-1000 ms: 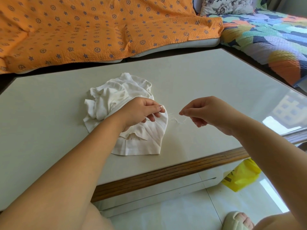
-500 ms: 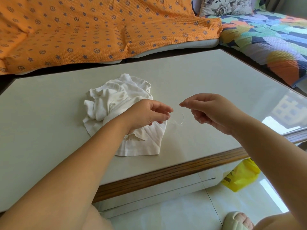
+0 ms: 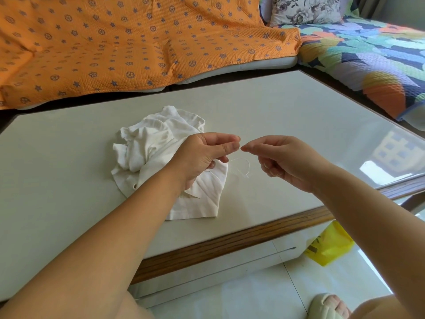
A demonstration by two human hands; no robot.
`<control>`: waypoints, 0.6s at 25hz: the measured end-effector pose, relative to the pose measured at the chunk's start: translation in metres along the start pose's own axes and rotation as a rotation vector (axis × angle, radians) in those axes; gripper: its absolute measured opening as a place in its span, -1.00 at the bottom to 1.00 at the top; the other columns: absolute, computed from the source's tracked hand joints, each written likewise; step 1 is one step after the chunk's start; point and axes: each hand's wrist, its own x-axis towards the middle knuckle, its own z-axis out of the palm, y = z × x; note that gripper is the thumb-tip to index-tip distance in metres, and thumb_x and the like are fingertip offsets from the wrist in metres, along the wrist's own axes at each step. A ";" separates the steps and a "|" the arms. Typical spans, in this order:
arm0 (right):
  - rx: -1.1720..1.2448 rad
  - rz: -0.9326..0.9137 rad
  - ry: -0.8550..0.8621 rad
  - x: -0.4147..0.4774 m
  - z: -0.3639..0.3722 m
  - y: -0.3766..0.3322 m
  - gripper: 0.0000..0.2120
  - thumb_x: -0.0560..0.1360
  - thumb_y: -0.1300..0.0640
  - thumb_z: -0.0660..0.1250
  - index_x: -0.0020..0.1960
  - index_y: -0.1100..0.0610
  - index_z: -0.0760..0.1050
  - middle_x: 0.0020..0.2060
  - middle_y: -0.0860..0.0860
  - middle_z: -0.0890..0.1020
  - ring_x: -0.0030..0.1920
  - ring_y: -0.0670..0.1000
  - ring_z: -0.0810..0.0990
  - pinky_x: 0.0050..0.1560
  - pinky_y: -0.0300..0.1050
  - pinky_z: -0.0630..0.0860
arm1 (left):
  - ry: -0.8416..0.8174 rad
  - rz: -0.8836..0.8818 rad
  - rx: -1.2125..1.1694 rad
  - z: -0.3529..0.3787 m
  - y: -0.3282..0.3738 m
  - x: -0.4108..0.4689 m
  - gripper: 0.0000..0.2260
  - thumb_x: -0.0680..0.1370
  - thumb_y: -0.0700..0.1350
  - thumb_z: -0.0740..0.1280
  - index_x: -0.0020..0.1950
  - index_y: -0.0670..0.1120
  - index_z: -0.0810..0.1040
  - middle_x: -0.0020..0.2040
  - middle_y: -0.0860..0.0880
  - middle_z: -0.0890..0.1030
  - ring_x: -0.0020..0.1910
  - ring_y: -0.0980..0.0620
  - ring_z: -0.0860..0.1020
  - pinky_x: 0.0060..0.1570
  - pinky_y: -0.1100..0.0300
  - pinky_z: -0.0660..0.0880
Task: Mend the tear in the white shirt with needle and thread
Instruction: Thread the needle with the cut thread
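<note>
We see left hand and right hand raised, fingertips nearly meeting, each pinching white thread looping below. Needle too small to tell. Crumpled white shirt lies toward table front edge, beneath left hand.

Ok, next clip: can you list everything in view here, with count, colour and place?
shirt: one, white, crumpled on the table, left of centre
thread: one, white, looped just below the fingertips of both hands
needle: too small to make out
table: one, off-white top with a wooden front edge, centre
cover: one, orange with blue stars, on the seat behind the table
quilt: one, multicoloured, on the seat at right
pillow: one, grey floral, top right
bag: one, yellow, on the floor at lower right
slipper: one, pale, on a foot at bottom right
left hand: above the shirt, thumb and forefinger pinched
right hand: facing it, fingertips pinched
</note>
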 end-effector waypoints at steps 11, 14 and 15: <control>-0.138 0.027 0.027 -0.001 0.001 -0.004 -0.85 0.53 0.07 0.38 0.04 0.07 0.67 -0.37 -0.03 0.61 -0.45 -0.08 0.43 -0.38 -0.23 0.39 | 0.067 0.047 0.038 0.002 0.000 0.001 -0.96 0.51 -0.02 0.46 -0.09 0.05 0.70 -0.18 0.11 0.68 -0.26 0.18 0.51 -0.22 0.27 0.40; -0.265 -0.070 0.277 0.000 -0.003 -0.007 -0.74 0.53 0.03 0.37 0.21 -0.03 0.56 -0.24 -0.09 0.67 -0.52 -0.15 0.47 -0.38 -0.25 0.41 | 0.098 0.084 0.113 0.001 0.000 0.002 -0.96 0.49 0.00 0.48 -0.10 0.08 0.71 -0.31 0.21 0.57 -0.33 0.24 0.47 -0.18 0.32 0.41; -0.185 -0.092 0.315 -0.001 -0.005 -0.009 -0.73 0.54 0.07 0.36 0.23 -0.01 0.56 -0.22 -0.06 0.68 -0.53 -0.14 0.45 -0.38 -0.23 0.40 | 0.100 0.097 0.140 0.001 -0.001 0.002 -0.96 0.49 0.00 0.49 -0.10 0.08 0.71 -0.35 0.23 0.54 -0.35 0.26 0.46 -0.18 0.35 0.41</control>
